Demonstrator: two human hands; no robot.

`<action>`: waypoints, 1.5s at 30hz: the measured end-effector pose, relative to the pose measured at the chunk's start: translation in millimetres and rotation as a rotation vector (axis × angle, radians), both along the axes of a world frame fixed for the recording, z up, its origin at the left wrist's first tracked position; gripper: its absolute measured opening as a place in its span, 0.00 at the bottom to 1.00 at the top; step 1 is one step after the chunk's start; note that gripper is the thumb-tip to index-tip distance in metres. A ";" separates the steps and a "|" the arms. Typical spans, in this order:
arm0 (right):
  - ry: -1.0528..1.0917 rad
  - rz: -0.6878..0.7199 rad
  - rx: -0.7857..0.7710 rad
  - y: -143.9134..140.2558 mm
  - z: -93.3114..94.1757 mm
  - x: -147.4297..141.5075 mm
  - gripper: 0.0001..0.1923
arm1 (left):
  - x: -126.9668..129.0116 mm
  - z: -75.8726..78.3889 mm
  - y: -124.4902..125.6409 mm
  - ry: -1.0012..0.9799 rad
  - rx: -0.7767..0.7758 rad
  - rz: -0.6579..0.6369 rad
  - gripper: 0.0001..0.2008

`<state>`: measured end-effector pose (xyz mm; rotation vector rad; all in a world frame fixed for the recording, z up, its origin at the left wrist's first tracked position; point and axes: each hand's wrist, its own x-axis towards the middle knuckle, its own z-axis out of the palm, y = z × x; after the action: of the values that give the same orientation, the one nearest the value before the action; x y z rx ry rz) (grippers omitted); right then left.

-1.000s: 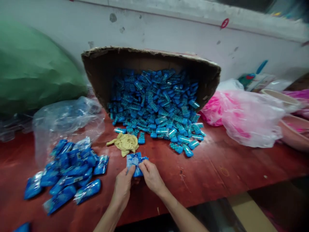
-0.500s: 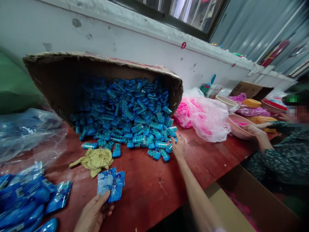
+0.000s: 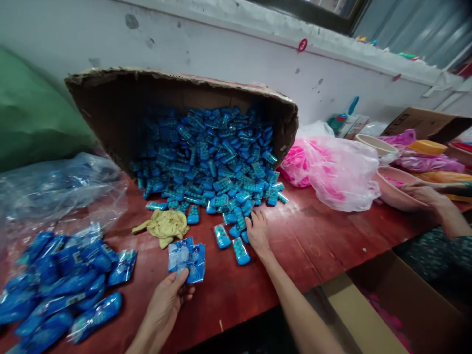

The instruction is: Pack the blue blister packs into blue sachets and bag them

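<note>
My left hand [image 3: 167, 300] pinches a few blue printed packets [image 3: 186, 260] between thumb and fingers, low over the table. My right hand [image 3: 258, 231] rests at the front right of a heap of small blue containers [image 3: 210, 157] with clear wrapping and teal beads inside. Its fingers are apart and touch containers at the heap's edge; none is plainly gripped. Two loose containers [image 3: 240, 250] lie just left of that hand. The heap spills from a cardboard box [image 3: 99, 113] lying on its side. A yellow cloth [image 3: 167, 226] lies between the heap and the packets.
Filled blue packs [image 3: 73, 280] lie piled on the red table [image 3: 295, 241] at left, beside clear plastic [image 3: 62, 187]. Pink-filled bags [image 3: 339, 172] stand right of the box. A co-worker's hand [image 3: 424, 194] is at a pink bowl [image 3: 394, 201]. An open carton [image 3: 342, 300] stands below the table edge.
My right hand has drawn several containers forward and left from the heap's right edge. My left hand still holds the packets. The view has shifted, so things appear further right.
</note>
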<state>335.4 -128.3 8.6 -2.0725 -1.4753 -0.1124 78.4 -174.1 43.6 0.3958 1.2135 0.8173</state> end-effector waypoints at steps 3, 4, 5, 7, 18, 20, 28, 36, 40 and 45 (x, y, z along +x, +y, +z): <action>-0.034 0.002 -0.012 -22.4 19.7 -19.2 0.16 | -4.9 -1.5 -2.7 -0.071 0.005 0.008 0.10; -0.051 -0.002 -0.024 -32.4 24.7 -26.3 0.15 | -6.9 -2.6 -3.2 -0.098 0.005 0.011 0.10; -0.060 0.007 -0.047 -42.8 28.1 -33.9 0.15 | -8.8 -3.9 -3.6 -0.124 0.004 0.014 0.10; -0.101 0.046 -0.161 -62.1 29.9 -50.6 0.14 | -12.0 -6.6 -4.3 -0.163 -0.013 0.019 0.09; 0.559 0.229 -0.136 -63.7 15.1 -82.7 0.15 | -19.1 -4.8 -6.1 -0.173 -0.033 0.083 0.05; 0.913 0.268 -0.155 -61.0 19.0 -84.9 0.13 | -20.1 -4.6 -5.7 -0.162 -0.011 0.082 0.05; 1.342 0.387 -0.185 -70.8 40.0 -120.2 0.12 | -18.9 -6.8 -3.8 -0.168 0.014 0.075 0.08; 1.121 0.500 -0.101 -71.8 43.8 -123.5 0.10 | -23.2 -6.7 -2.7 -0.201 0.048 0.063 0.09; 1.074 0.589 -0.055 -73.2 43.4 -123.6 0.10 | -25.6 -6.7 -0.5 -0.226 0.085 0.038 0.09; 1.078 0.577 -0.049 -72.6 45.9 -122.9 0.09 | -26.7 -3.8 1.1 -0.199 0.160 0.019 0.10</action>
<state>212.5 -200.9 54.5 -1.2379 -1.2420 1.0854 51.8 -173.0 39.8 0.4220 0.9716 0.9509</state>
